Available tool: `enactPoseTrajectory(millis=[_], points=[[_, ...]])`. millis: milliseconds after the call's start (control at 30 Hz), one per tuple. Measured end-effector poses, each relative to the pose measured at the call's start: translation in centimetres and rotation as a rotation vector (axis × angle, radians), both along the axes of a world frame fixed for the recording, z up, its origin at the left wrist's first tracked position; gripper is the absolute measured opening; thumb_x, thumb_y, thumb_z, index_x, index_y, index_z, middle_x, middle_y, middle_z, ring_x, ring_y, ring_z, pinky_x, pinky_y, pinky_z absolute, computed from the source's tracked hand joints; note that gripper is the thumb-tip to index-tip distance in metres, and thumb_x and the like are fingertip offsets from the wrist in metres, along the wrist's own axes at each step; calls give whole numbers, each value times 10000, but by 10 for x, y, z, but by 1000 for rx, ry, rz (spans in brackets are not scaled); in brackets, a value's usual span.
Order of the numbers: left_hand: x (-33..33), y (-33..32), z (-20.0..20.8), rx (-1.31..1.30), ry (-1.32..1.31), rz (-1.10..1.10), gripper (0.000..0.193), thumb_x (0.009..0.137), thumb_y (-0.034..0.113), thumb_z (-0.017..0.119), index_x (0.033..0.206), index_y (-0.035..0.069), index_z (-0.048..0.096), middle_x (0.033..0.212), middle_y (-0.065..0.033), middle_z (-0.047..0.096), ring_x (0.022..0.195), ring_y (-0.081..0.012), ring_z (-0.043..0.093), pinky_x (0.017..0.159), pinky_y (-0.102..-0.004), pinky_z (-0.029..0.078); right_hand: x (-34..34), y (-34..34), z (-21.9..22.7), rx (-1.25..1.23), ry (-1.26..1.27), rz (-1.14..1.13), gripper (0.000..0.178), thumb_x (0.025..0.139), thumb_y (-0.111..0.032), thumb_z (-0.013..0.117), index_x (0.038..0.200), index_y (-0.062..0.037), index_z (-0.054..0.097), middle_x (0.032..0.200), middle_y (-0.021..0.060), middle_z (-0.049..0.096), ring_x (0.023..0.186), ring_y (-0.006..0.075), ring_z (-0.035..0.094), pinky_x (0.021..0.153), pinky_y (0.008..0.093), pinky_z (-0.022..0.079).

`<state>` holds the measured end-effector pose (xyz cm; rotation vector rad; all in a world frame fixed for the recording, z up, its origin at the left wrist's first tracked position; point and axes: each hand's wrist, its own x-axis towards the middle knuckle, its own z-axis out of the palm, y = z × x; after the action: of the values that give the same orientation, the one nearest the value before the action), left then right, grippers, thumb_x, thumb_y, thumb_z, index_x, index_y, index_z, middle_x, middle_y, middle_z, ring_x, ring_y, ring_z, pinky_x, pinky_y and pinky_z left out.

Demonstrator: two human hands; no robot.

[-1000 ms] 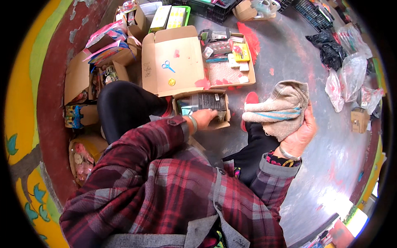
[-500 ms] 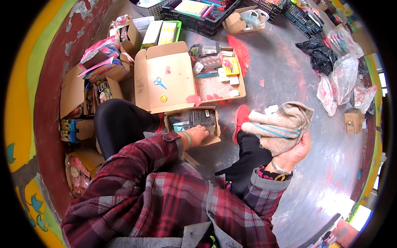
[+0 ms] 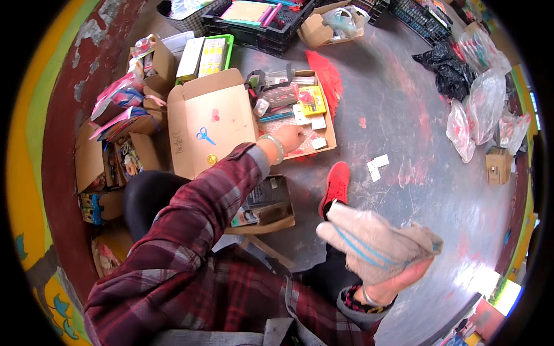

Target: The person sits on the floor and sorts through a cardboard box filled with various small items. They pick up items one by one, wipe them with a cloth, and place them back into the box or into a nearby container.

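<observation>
My left hand (image 3: 288, 138), a bangle at its wrist, reaches over an open cardboard box (image 3: 330, 138). Its fingers are curled down by the bubble wrap; anything inside them is hidden. Around it in the box lie a yellow pack (image 3: 311, 101), small white boxes (image 3: 318, 143) and blue pens (image 3: 276, 115). A folded beige towel (image 3: 369, 239) with blue stripes rests in my right hand (image 3: 398, 281), thumb and palm under it, above my right leg. Below my left forearm stands a smaller cardboard box (image 3: 283, 222) with a dark flat pack (image 3: 268, 193) in it.
The big box's lid (image 3: 222, 118) lies back with blue scissors (image 3: 205, 136) on it. White cards (image 3: 375, 167) lie on the floor beside my red shoe (image 3: 337, 183). Packed boxes (image 3: 95, 155) stand at left, black crates (image 3: 248, 34) at the back, plastic bags (image 3: 483, 104) at right.
My left hand has moved from the smaller box forward to the larger one. My right hand has come lower and nearer with the towel, and the cards on the floor now show more.
</observation>
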<state>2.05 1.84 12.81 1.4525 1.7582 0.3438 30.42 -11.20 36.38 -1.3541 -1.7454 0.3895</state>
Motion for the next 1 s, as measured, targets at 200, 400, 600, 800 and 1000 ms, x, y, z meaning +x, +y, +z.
enactPoseTrajectory(millis=[200, 400, 600, 800, 1000], points=[[46, 48, -94, 46, 234, -437, 481, 801, 101, 564, 1274, 85, 477, 1309, -208, 471, 1114, -362, 529, 956, -422, 431, 23, 9, -7, -14, -471, 71, 1020, 664, -425, 762, 1396, -14, 182, 1187, 170, 430, 1052, 311, 484, 864, 429, 423], [68, 72, -143, 212, 357, -722, 403, 873, 133, 467, 1273, 87, 488, 1317, -59, 485, 1223, -273, 445, 968, -381, 430, 13, 36, -17, -92, -507, 73, 769, 755, -363, 634, 1328, 8, 280, 1178, 153, 467, 1060, 284, 499, 884, 398, 422], [64, 82, -133, 17, 366, -626, 328, 837, 162, 526, 1147, 54, 545, 1182, -140, 558, 1163, -300, 499, 939, -380, 434, 5, 32, -19, -120, -422, 61, 547, 846, -302, 506, 1261, 31, 378, 1169, 136, 504, 1069, 258, 513, 905, 366, 421], [24, 43, -48, 107, -661, 116, 550, 764, 163, 721, 1211, -21, 457, 1080, -139, 598, 999, -267, 598, 893, -348, 467, -3, 10, -3, -280, 690, -173, 402, 937, -240, 378, 1193, 54, 476, 1160, 120, 541, 1077, 231, 528, 925, 335, 420], [-6, -27, 110, -39, -1527, 30, 550, 798, -32, 624, 1308, 12, 423, 1193, -97, 552, 1132, -196, 524, 991, -328, 399, -23, 20, 27, -567, 1452, -114, 481, 918, -374, 431, 1254, -34, 483, 1192, 98, 552, 1110, 230, 525, 956, 399, 404]])
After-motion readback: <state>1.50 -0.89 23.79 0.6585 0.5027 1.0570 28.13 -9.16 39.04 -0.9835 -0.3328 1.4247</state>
